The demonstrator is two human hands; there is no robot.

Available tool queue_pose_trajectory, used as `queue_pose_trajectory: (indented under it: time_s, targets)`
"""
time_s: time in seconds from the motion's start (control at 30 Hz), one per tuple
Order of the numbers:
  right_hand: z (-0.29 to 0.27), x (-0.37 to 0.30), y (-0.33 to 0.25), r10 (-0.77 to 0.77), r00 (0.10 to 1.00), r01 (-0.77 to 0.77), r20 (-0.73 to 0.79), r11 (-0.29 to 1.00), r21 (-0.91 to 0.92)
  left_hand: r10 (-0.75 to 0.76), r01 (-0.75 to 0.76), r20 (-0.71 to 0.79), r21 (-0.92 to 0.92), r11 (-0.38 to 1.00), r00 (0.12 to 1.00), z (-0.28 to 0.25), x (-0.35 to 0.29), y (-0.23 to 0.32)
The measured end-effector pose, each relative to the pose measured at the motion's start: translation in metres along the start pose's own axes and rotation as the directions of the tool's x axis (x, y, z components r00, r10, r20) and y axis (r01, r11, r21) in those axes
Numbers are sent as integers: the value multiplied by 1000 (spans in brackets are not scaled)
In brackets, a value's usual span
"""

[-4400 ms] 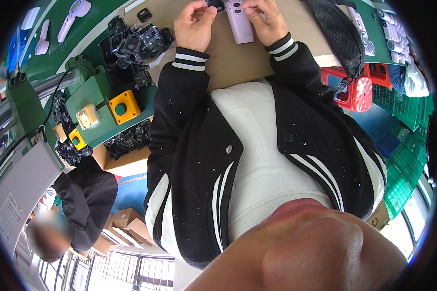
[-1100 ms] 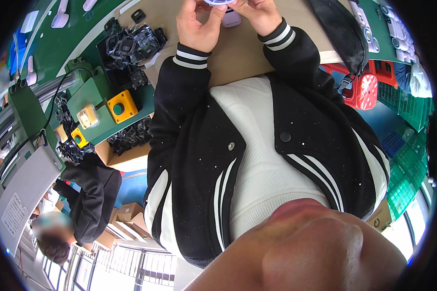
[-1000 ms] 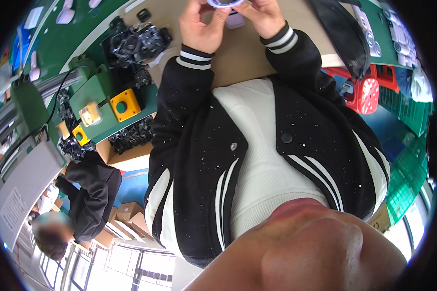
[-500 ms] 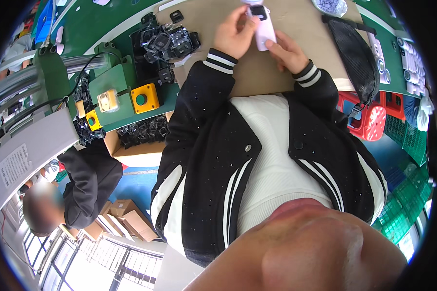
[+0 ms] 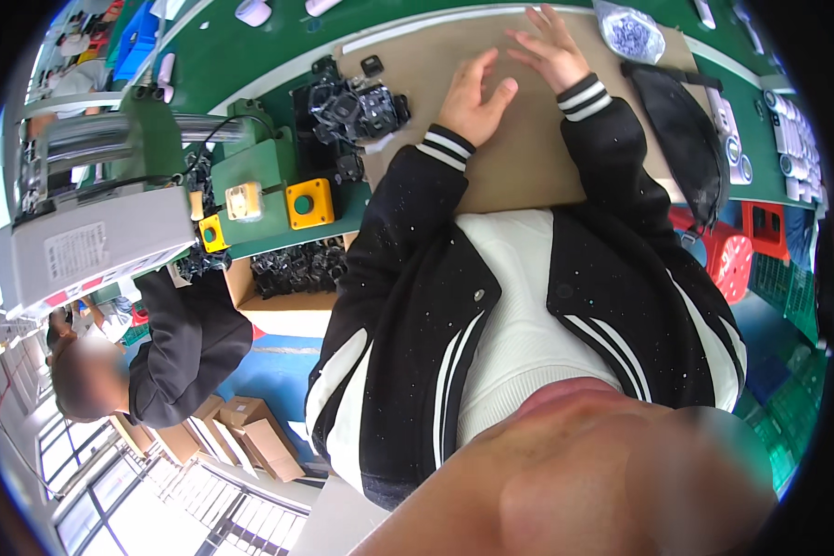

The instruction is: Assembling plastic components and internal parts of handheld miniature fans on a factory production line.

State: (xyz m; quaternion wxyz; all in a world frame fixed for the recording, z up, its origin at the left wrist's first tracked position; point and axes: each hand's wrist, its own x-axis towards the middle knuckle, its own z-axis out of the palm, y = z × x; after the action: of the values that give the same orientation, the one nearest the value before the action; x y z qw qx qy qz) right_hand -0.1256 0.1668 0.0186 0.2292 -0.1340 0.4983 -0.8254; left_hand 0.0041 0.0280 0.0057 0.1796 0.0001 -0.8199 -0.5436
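Observation:
My left hand [image 5: 475,104] hovers over the brown board [image 5: 519,167] on the bench, its thumb and fingers apart and nothing between them. Farther forward and to the right is my right hand [image 5: 551,54], fingers spread, also holding nothing. Left of my left hand lies a pile of black plastic frames [image 5: 357,107], with a single black frame [image 5: 372,65] set apart behind it. A clear bag of small purplish parts [image 5: 632,35] sits just beyond my right hand. The black mesh pouch [image 5: 678,134] rests at the board's right side.
At left stand a green machine [image 5: 250,167] with a yellow button box [image 5: 309,203] and a cardboard box [image 5: 287,301] of black parts. A co-worker [image 5: 185,334] is beyond. Pale lilac devices [image 5: 792,139] line the right; a lilac piece [image 5: 253,11] lies on the far green surface. Red stools [image 5: 727,264] stand below.
The pale pink handheld device has left my hands; I cannot tell where it lies. Both hands have opened and parted, the right one reaching farther forward. The whole view has shifted somewhat.

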Motion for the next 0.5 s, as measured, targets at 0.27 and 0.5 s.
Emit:
queue_pose_trajectory:
  time_s: [0.27,0.5]
  targets:
    - [-106,33,-80,-297,954,222,-42,794,-565,55,-330,559,405,853,827,-54,28,75]
    - [-154,42,-58,-297,939,-162,-175,67,-984,-202,-7,140,837,547,969,-110,173,9]
